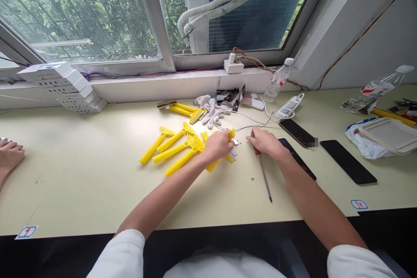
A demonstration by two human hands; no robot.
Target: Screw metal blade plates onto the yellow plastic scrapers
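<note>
My left hand (pixel 219 145) is closed around a yellow plastic scraper handle (pixel 231 134), most of it hidden by the fingers. To its left, several similar yellow scraper handles (pixel 169 152) lie in a loose fan. A small metal plate (pixel 235 142) is just right of that hand. My right hand (pixel 263 140) has its fingers closed on the red handle of a screwdriver (pixel 264 178), whose shaft points toward the table's front edge. One tiny screw (pixel 252 178) lies left of the shaft. Behind the handles rests a yellow scraper with a metal head (pixel 196 115).
Work gloves (pixel 211 110), black packets (pixel 232 96), a power strip (pixel 289 106) with cable and a water bottle (pixel 278 80) stand at the back. Phones (pixel 348 161) lie right. White boxes (pixel 70 87) are stacked back left. Another person's hand (pixel 10 155) rests at the left edge.
</note>
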